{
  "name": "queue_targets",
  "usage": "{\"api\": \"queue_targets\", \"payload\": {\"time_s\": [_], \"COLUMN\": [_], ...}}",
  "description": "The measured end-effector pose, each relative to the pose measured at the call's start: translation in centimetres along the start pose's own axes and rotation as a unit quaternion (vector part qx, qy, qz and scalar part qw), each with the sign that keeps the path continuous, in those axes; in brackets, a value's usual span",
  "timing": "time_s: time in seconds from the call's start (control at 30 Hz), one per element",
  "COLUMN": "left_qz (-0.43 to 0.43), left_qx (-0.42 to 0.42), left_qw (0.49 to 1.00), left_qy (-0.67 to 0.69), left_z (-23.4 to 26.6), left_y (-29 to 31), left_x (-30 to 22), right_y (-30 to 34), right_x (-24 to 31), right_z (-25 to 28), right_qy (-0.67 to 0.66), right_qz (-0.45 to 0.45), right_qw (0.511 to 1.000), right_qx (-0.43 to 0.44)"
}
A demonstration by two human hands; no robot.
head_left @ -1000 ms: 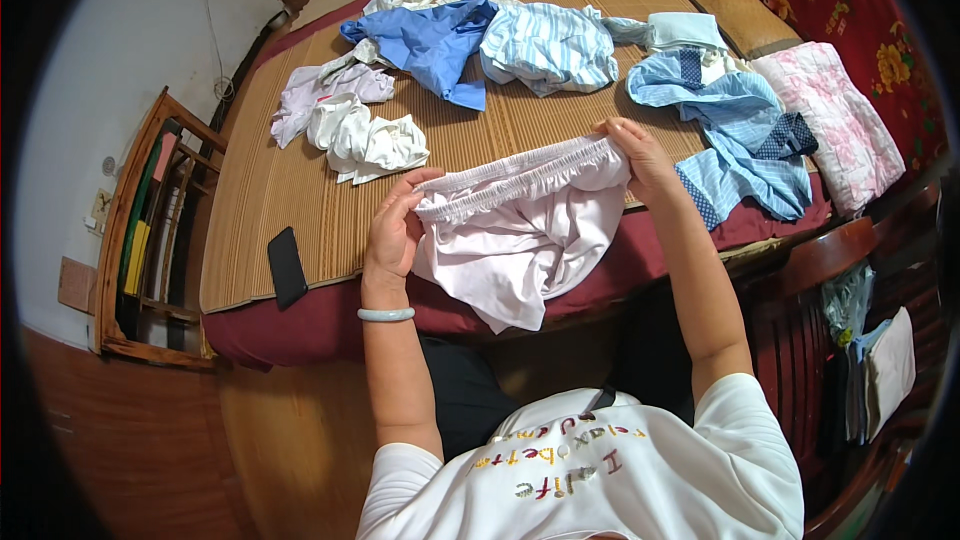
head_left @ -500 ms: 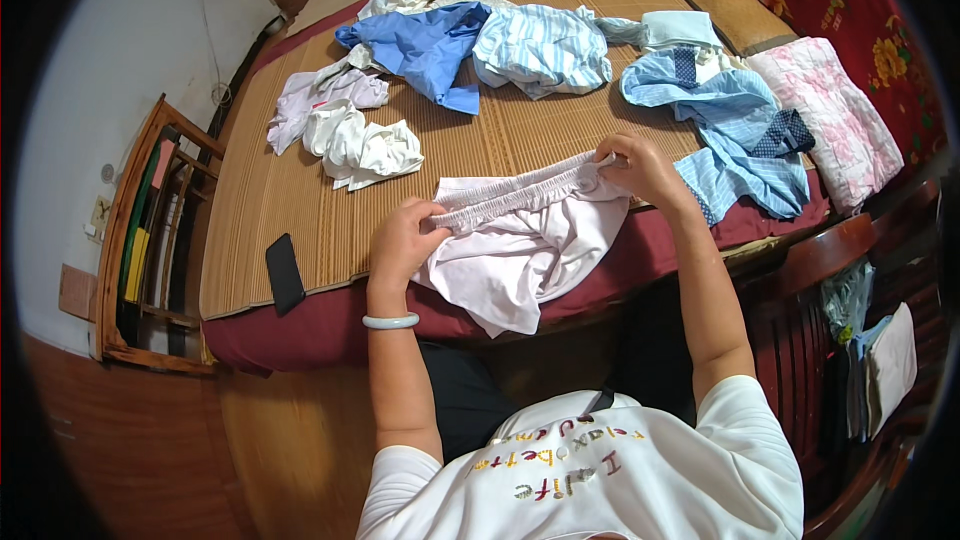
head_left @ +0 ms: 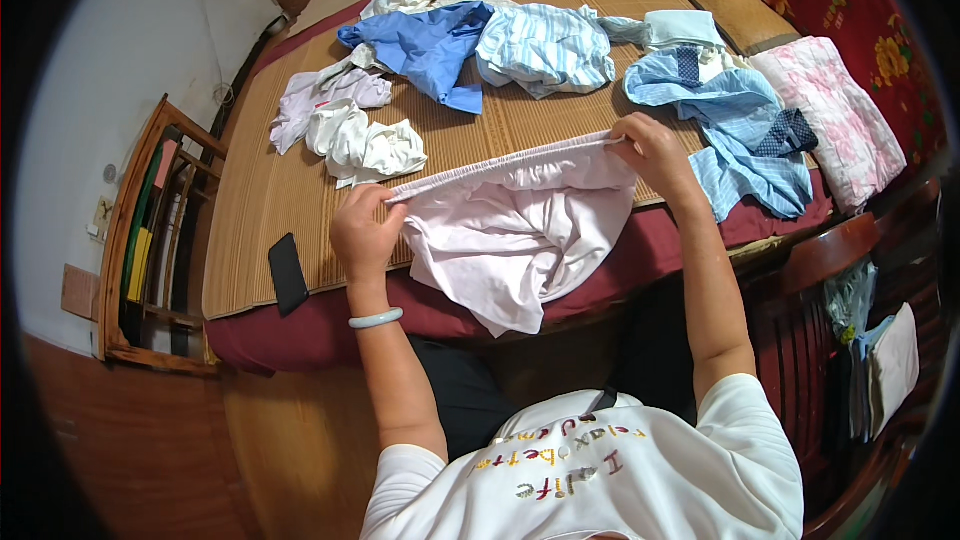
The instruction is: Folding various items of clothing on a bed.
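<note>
A pale pink pair of shorts [head_left: 520, 230] with a gathered elastic waistband lies at the near edge of the bed, its lower part hanging over that edge. My left hand [head_left: 366, 230], below which a pale bangle circles the wrist, pinches the left end of the waistband. At the other end, my right hand [head_left: 650, 152] grips the waistband too. Between both hands the band is drawn out nearly straight, slanting up to the right. Just beyond my left hand rests a crumpled white garment [head_left: 372, 145]. A light blue garment with dark patterned trim [head_left: 735, 140] lies right of my right hand.
A black phone [head_left: 287, 274] lies on the bamboo mat [head_left: 245, 210] at left. Farther back are a blue garment [head_left: 425, 48], a striped garment [head_left: 545, 48] and a lilac one [head_left: 325, 100]. A folded pink-and-white quilt [head_left: 835, 120] sits right. A wooden chair [head_left: 790, 340] stands near right.
My left hand has moved left and slightly up, and my right hand a little right and up. The waistband is stretched wider and straighter than before.
</note>
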State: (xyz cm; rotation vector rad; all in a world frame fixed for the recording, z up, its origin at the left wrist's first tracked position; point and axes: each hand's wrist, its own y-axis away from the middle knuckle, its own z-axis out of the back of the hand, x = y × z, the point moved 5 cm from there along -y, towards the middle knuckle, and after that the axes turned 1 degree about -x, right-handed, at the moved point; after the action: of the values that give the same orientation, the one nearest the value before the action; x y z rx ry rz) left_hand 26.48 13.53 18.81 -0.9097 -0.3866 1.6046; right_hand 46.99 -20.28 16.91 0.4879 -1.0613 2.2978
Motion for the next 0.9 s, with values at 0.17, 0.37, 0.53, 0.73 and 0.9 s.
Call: {"api": "queue_targets", "payload": {"time_s": [0.17, 0.37, 0.53, 0.73, 0.9], "left_qz": [0.002, 0.010, 0.005, 0.054, 0.041], "left_qx": [-0.058, 0.003, -0.009, 0.047, 0.014], "left_qw": [0.998, 1.000, 1.000, 0.996, 0.998], "left_qy": [-0.029, 0.001, 0.017, -0.052, -0.041], "left_z": [1.5, -0.8, -0.6, -0.1, 0.2], "left_y": [0.1, 0.4, 0.3, 0.3, 0.3], "left_x": [1.9, -0.4, 0.2, 1.5, 1.5], "right_y": [-0.1, 0.3, 0.3, -0.3, 0.5], "right_x": [0.7, 2.9, 2.4, 1.4, -0.9], "right_z": [2.2, -2.4, -2.4, 0.0, 0.2], "right_qy": [0.014, 0.006, 0.030, 0.115, -0.003], "right_qz": [-0.032, 0.079, 0.064, 0.071, -0.074], "right_qw": [0.996, 0.996, 0.996, 0.990, 0.995], "right_qx": [-0.080, 0.033, 0.052, -0.040, -0.073]}}
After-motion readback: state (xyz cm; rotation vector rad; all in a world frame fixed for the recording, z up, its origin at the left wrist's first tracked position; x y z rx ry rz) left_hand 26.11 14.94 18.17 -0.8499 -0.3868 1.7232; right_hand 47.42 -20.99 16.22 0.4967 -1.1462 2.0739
